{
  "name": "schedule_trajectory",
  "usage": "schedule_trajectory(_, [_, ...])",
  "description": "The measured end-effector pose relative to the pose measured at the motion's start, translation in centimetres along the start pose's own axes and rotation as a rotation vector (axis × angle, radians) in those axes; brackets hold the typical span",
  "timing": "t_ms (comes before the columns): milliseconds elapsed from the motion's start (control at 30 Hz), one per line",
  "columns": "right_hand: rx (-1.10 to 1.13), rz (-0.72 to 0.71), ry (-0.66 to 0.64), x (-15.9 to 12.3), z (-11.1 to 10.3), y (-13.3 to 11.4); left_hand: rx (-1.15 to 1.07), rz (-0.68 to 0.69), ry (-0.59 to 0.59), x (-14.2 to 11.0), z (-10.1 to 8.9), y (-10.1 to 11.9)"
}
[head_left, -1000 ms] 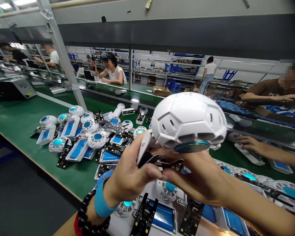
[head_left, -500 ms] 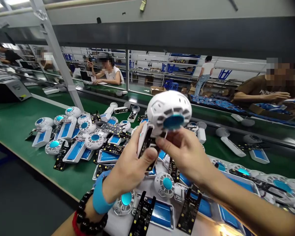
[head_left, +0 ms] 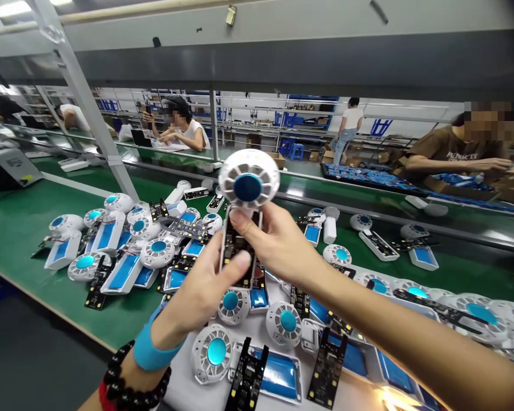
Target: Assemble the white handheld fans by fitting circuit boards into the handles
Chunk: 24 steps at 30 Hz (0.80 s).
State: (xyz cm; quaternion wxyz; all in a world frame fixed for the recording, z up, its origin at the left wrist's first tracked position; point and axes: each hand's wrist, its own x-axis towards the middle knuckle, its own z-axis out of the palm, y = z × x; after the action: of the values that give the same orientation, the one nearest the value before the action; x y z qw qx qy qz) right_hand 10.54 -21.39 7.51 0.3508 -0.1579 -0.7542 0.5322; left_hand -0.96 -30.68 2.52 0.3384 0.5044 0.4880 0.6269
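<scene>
The fingers of the left hand [head_left: 201, 282] behind the casing are hidden; its thumb presses over the open front, and the hand is clamped around the lower part of the handheld unit [head_left: 252, 162]. The right hand [head_left: 278, 240] grips the same unit just below its round head, thumb in front, the other fingertips out of sight behind. Both thumbs cover parts of the black inner board [head_left: 239, 246], so its edges are hard to follow.

The handheld unit is above the surface [head_left: 21, 234], its long axis near upright, head up, with the glossy blue disc [head_left: 247, 188] and open casing facing the camera. The head is rounded white plastic with radial slots around the disc.

Left of the handheld unit lies a heap of similar units [head_left: 122, 274], overlapping, with glossy blue rectangular panels. Below it, a loose circuit board [head_left: 246, 377] is cut off by the bottom edge and partly covers a blue panel [head_left: 278, 374]. Units to its lower right are partly hidden by the right forearm. Far right of it, a person [head_left: 454, 148] beyond the surface has a blurred face; what the fingers hold is too small to tell.
</scene>
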Motion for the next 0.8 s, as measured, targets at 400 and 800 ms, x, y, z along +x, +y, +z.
schedule_trajectory(400, [-0.205,0.147,-0.217,0.9,3.7,1.7,0.111,0.254,0.566,5.5,-3.7,1.0])
schedule_trajectory(800, [-0.217,0.592,-0.074,11.9,-5.1,9.2,0.664,-0.378,0.028,19.6,-9.5,-2.5])
